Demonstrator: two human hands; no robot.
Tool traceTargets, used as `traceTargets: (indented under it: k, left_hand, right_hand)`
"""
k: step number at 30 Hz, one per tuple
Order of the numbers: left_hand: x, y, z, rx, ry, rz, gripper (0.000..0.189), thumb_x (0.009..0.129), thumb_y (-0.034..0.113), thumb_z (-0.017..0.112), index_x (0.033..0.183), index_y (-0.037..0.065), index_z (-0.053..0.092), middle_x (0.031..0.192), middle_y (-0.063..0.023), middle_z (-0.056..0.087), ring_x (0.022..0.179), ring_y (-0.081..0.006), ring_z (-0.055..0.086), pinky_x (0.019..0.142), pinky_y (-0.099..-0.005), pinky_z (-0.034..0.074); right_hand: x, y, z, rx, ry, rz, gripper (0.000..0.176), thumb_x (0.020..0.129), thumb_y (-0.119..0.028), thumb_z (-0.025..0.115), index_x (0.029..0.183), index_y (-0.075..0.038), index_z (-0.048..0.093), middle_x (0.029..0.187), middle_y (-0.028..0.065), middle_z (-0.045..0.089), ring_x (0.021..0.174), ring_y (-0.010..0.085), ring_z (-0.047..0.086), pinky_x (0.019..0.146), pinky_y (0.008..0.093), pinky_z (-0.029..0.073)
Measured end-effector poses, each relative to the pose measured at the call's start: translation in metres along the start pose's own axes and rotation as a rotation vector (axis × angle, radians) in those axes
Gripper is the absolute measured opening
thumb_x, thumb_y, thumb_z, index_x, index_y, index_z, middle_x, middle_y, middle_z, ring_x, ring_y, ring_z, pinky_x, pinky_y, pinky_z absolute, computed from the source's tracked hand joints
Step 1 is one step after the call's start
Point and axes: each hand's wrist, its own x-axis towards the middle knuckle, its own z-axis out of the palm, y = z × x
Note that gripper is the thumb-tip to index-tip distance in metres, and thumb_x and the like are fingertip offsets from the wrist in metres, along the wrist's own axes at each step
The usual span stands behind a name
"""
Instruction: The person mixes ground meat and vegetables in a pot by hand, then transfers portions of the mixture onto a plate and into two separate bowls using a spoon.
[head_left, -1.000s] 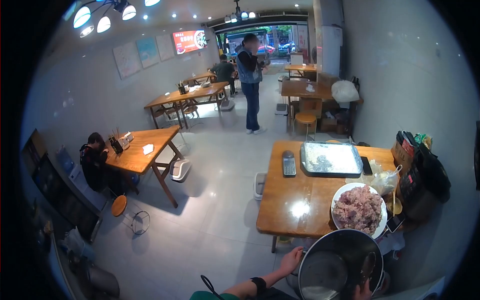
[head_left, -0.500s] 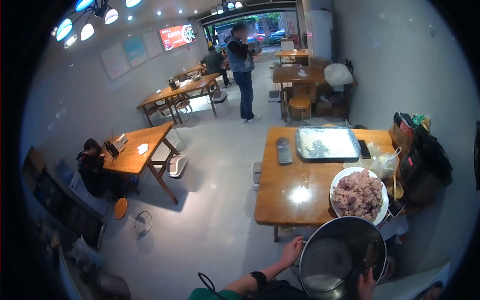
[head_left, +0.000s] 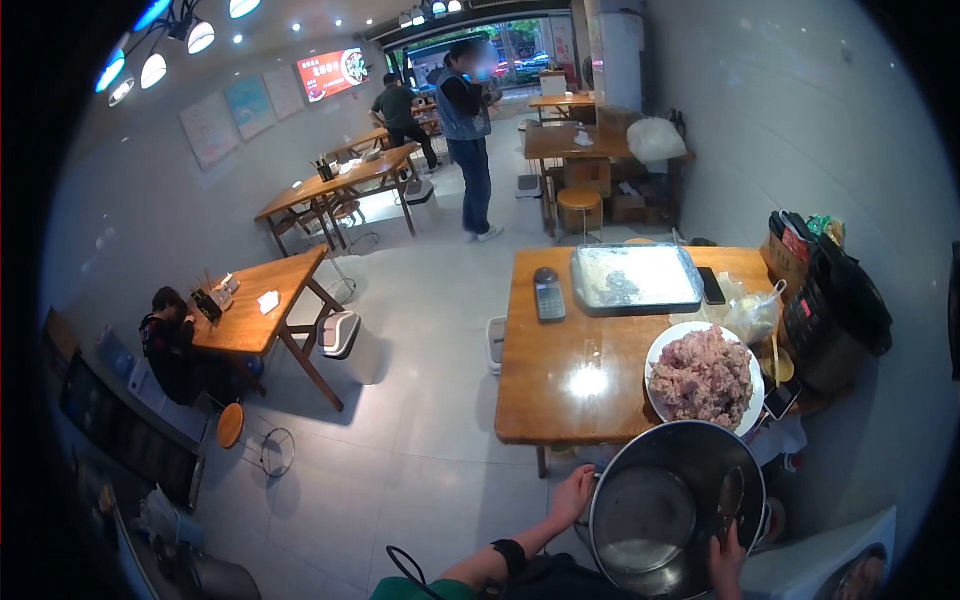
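A large metal pot (head_left: 662, 448) stands tilted at the bottom right, its mouth facing me and its bottom showing shiny. My left hand (head_left: 573, 497) is closed round the pot's side handle. Inside the pot, my right hand (head_left: 727, 557) grips a spoon (head_left: 733, 490), an oblong utensil with a brownish, smeared-looking head. Just beyond the pot's rim, a white plate (head_left: 655, 402) carries a heap of pinkish, lumpy, minced-looking food (head_left: 703, 375). The plate rests on the wooden table (head_left: 540, 390).
On the table are a metal tray (head_left: 637, 278) with white powdery stuff, a grey handset (head_left: 549, 295), a black phone (head_left: 712, 286) and a plastic bag (head_left: 755, 315). A black cooker (head_left: 835, 320) stands right. One person (head_left: 467, 140) stands farther off; another (head_left: 172, 340) sits left.
My view has shifted slightly, so the room appears moved left. The spoon and my right hand sit a little higher in the pot. The person at the back has straightened up.
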Motion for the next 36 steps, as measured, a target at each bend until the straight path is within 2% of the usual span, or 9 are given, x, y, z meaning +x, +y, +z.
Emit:
traceTargets:
  k: [7,19,21,22,24,27,28,29,36]
  left_hand:
    - [0.002,0.003,-0.001,0.016,0.014,0.005,0.023,0.088,0.025,0.048,0.103,0.011,0.058,0.083,-0.0176,0.061,0.078,-0.0342,0.06,0.064,-0.0384,0.048]
    - [-0.001,0.012,-0.007,-0.008,0.05,0.047,0.024,0.088,0.027,0.047,0.105,0.012,0.058,0.086,-0.017,0.061,0.08,-0.0352,0.059,0.067,-0.0402,0.047]
    - [0.0,0.013,-0.006,0.006,0.05,0.024,0.024,0.089,0.027,0.046,0.104,0.012,0.058,0.087,-0.0173,0.061,0.081,-0.0358,0.059,0.067,-0.0404,0.047]
    - [-0.002,0.012,-0.004,0.019,0.042,-0.001,0.024,0.089,0.027,0.046,0.103,0.012,0.058,0.088,-0.0177,0.061,0.082,-0.0364,0.058,0.068,-0.0405,0.047]
    - [0.018,-0.026,0.012,0.083,-0.015,-0.011,0.024,0.089,0.027,0.045,0.102,0.012,0.058,0.087,-0.0183,0.06,0.082,-0.0373,0.058,0.068,-0.0408,0.047]
    - [0.003,0.022,-0.014,-0.091,-0.003,0.005,0.029,0.091,0.027,0.041,0.102,0.005,0.056,0.098,-0.0221,0.057,0.094,-0.0391,0.054,0.077,-0.0407,0.044]
    - [0.011,-0.001,-0.006,-0.037,-0.099,-0.149,0.032,0.091,0.026,0.041,0.106,0.002,0.055,0.105,-0.0211,0.057,0.101,-0.0366,0.052,0.083,-0.0383,0.042]
    - [0.011,-0.022,-0.003,-0.066,-0.124,-0.038,0.032,0.092,0.023,0.04,0.11,0.0,0.054,0.106,-0.0189,0.058,0.103,-0.0335,0.053,0.087,-0.0364,0.041]
    - [0.01,0.028,-0.021,0.059,-0.267,-0.05,0.038,0.094,0.025,0.032,0.12,0.001,0.047,0.121,-0.0171,0.048,0.116,-0.0287,0.043,0.098,-0.0368,0.032]
  right_hand:
    - [0.0,-0.004,-0.002,0.1,-0.059,0.091,0.055,0.077,-0.008,0.057,0.128,-0.004,0.038,0.057,0.0096,0.056,0.047,0.0191,0.056,0.047,0.0313,0.045]
    - [0.005,-0.017,-0.011,0.036,-0.11,0.043,0.055,0.077,-0.011,0.057,0.128,-0.006,0.039,0.063,0.0157,0.057,0.055,0.0299,0.059,0.051,0.0364,0.045]
    - [0.008,-0.042,-0.026,-0.048,-0.248,0.227,0.051,0.084,-0.023,0.056,0.129,-0.007,0.039,0.099,0.027,0.057,0.089,0.0323,0.06,0.073,0.0397,0.045]
    - [0.008,-0.028,-0.02,-0.048,-0.25,0.231,0.051,0.084,-0.023,0.056,0.129,-0.007,0.039,0.099,0.027,0.057,0.089,0.0323,0.06,0.073,0.0397,0.045]
    - [-0.001,0.013,0.001,-0.14,-0.085,-0.045,0.054,0.078,-0.011,0.057,0.128,-0.006,0.039,0.065,0.0168,0.058,0.058,0.0305,0.06,0.053,0.0365,0.045]
    - [0.009,0.012,0.005,0.006,-0.2,0.053,0.05,0.082,-0.023,0.054,0.128,-0.009,0.04,0.066,0.0198,0.057,0.059,0.0368,0.057,0.054,0.0439,0.044]
    - [0.02,0.011,0.006,0.04,-0.226,0.01,0.049,0.082,-0.022,0.054,0.128,-0.009,0.04,0.074,0.0206,0.059,0.067,0.0369,0.059,0.059,0.0434,0.046]
    - [0.029,0.002,-0.001,0.041,-0.338,0.163,0.048,0.082,-0.021,0.054,0.126,-0.009,0.042,0.082,0.0221,0.06,0.075,0.0376,0.059,0.066,0.0427,0.047]
    - [0.107,-0.02,-0.009,-0.501,-0.756,-0.043,0.042,0.077,-0.016,0.055,0.118,-0.011,0.049,0.078,0.0176,0.062,0.075,0.035,0.06,0.067,0.0424,0.048]
